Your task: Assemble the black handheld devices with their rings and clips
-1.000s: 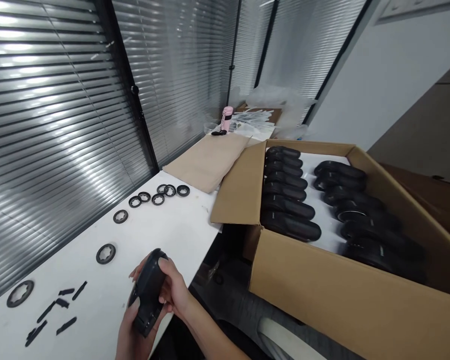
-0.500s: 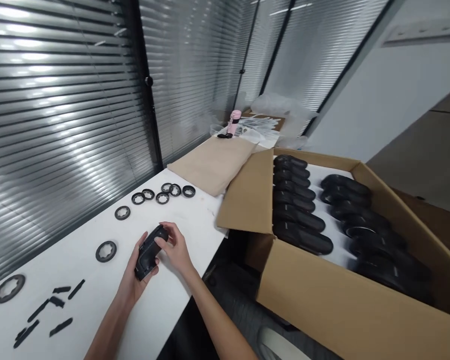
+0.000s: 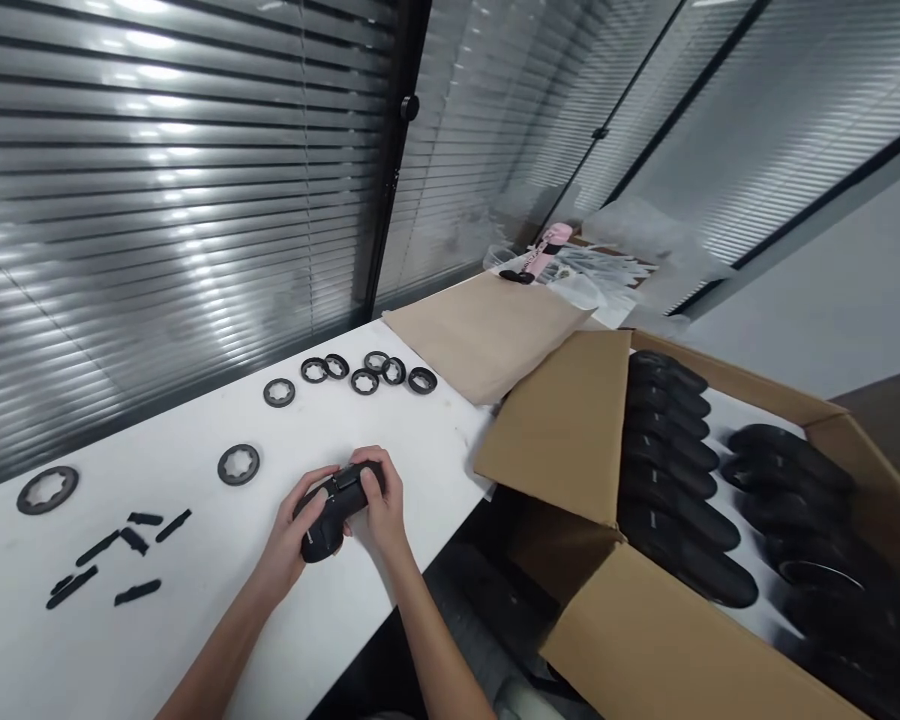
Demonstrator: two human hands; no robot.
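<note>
**Our left hand (image 3: 289, 545) and right hand (image 3: 384, 512) close on a black plastic housing (image 3: 322, 538)**

We have the housing at 12 o'clock from our wrists, over the near part of the white table (image 3: 195, 640), tilted and gripped from both sides. Our hands are together, fingers wrapped around the shell and nearly covering its top. We cannot tell whether its underside touches the table.

At 9 o'clock lie a handful of thin black strips (image 3: 133, 541), with a large toothed black ring (image 3: 47, 490) just above them. Another ring (image 3: 238, 464) sits at 10 o'clock, and seven more cluster at 12 o'clock, making nine rings in all. Those rings and strips are what we can count as out on the table.

At 3 o'clock stands an open cardboard carton (image 3: 562, 430), its white liner (image 3: 750, 410) bearing two long rows of similar black housings (image 3: 667, 460). Many remain there, packed side by side, against the one in our hands.

At 1 o'clock, a kraft paper sheet (image 3: 487, 335) lies on the table, and a pink bottle (image 3: 553, 245) stands beyond it, near clear plastic wrapping (image 3: 645, 230).
</note>
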